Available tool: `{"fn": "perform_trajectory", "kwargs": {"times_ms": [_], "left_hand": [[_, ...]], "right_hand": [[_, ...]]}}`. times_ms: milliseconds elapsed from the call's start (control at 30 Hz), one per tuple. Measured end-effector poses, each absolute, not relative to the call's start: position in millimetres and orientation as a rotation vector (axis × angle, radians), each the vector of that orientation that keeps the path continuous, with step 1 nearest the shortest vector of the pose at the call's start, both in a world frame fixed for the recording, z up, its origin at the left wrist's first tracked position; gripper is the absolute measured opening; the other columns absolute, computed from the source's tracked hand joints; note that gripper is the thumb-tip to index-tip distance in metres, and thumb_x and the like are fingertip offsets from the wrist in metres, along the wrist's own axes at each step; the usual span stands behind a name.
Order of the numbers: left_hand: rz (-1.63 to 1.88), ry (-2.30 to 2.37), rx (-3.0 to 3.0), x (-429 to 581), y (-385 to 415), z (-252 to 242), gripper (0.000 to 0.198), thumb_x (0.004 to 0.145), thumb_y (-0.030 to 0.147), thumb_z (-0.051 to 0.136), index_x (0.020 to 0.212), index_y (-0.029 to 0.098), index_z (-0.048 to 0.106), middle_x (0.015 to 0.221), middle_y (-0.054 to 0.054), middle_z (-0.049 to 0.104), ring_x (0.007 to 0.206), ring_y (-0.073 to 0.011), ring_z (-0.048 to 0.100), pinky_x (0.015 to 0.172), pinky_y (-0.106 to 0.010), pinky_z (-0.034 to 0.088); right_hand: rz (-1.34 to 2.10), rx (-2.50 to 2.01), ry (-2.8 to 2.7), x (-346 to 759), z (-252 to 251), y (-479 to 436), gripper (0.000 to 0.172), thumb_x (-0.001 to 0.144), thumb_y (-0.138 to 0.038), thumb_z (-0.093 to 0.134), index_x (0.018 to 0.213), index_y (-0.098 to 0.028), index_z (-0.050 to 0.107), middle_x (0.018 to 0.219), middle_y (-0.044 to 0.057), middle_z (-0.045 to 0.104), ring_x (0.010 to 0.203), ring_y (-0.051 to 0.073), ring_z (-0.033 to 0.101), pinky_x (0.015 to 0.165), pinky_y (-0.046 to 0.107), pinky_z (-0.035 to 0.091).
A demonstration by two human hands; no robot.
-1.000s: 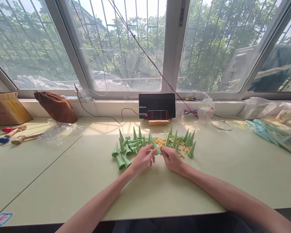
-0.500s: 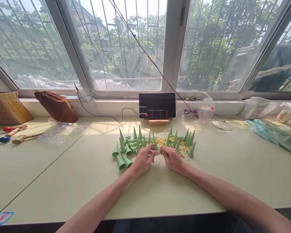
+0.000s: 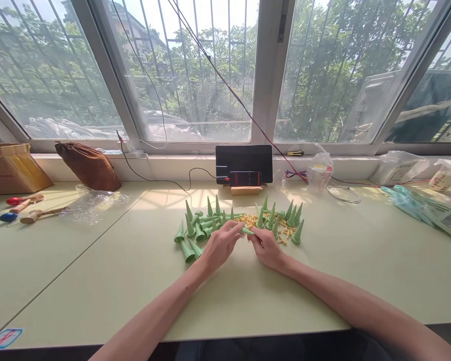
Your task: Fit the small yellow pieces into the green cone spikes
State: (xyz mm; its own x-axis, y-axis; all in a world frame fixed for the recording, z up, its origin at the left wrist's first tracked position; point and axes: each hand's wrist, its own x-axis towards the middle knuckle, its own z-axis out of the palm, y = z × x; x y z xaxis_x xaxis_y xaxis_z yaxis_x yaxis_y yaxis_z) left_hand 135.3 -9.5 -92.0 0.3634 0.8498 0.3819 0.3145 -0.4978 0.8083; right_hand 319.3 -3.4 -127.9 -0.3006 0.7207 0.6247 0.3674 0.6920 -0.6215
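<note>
My left hand [image 3: 218, 245] is closed around a small green plastic cone [image 3: 248, 231], which lies tilted with its tip towards the right. Close beside it is my right hand [image 3: 268, 248], fingers pinched together near the cone; whatever they hold is hidden. Small yellow pegs [image 3: 250, 219] are heaped just behind both hands. Green cones stand upright on either side, among them one at the right end [image 3: 297, 232]. Several green hollow tube-like pieces [image 3: 188, 253] lie to the left of my left hand, partly covered by it.
A phone [image 3: 245, 179] and a dark tablet [image 3: 244, 153] lean behind the pile on a small stand. At the left lie a brown pouch [image 3: 88, 165], wooden toys [image 3: 37, 214] and clear plastic wrap [image 3: 93, 203]. Blue-green packaging [image 3: 428, 205] rests at the right.
The cone in my left hand has gone from upright to lying over, tip to the right. My left hand has turned over it. A yellow peg seen at my right fingertips is now hidden.
</note>
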Motion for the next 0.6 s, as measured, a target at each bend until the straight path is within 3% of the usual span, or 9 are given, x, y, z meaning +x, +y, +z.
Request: {"fn": "perform_trajectory", "kwargs": {"times_ms": [133, 300, 500, 600], "left_hand": [[1.153, 1.088, 1.986, 141.2, -9.2, -95.6, 0.027, 0.088, 0.034, 0.059, 0.114, 0.028, 0.067, 0.106, -0.007, 0.063, 0.07, -0.0149, 0.059, 0.067, -0.026, 0.047], [1.169, 1.097, 1.636, 149.3, -11.5, -93.7, 0.044, 0.081, 0.048, 0.065, 0.115, 0.022, 0.06, 0.097, -0.007, 0.064, 0.052, -0.0112, 0.056, 0.043, -0.024, 0.045], [0.88, 0.897, 1.167, 148.7, -5.5, -96.7, 0.052, 0.082, 0.063, 0.055, 0.078, 0.011, 0.062, 0.081, -0.008, 0.063, 0.05, -0.0097, 0.057, 0.044, -0.022, 0.045], [0.81, 0.792, 1.04, 147.9, -4.6, -98.5, 0.05, 0.082, 0.059, 0.06, 0.073, 0.01, 0.063, 0.083, -0.009, 0.064, 0.051, -0.0076, 0.054, 0.045, -0.02, 0.043]], "right_hand": [[0.437, -0.86, -1.876, 317.7, -127.3, -3.0, 0.029, 0.096, -0.023, 0.037, 0.069, -0.02, 0.044, 0.061, -0.002, 0.046, 0.051, 0.01, 0.037, 0.052, 0.023, 0.033], [0.372, -0.907, -1.818, 321.4, -131.3, 4.0, 0.029, 0.097, -0.025, 0.038, 0.068, -0.021, 0.04, 0.059, -0.003, 0.043, 0.051, 0.011, 0.036, 0.051, 0.023, 0.031], [0.327, -0.919, -1.814, 323.5, -133.6, 7.6, 0.031, 0.098, -0.024, 0.036, 0.067, -0.021, 0.035, 0.061, -0.003, 0.042, 0.053, 0.011, 0.036, 0.052, 0.024, 0.03], [0.32, -0.9, -1.865, 321.9, -135.8, 6.4, 0.03, 0.098, -0.023, 0.036, 0.068, -0.021, 0.035, 0.062, -0.003, 0.041, 0.054, 0.011, 0.035, 0.053, 0.024, 0.03]]}}
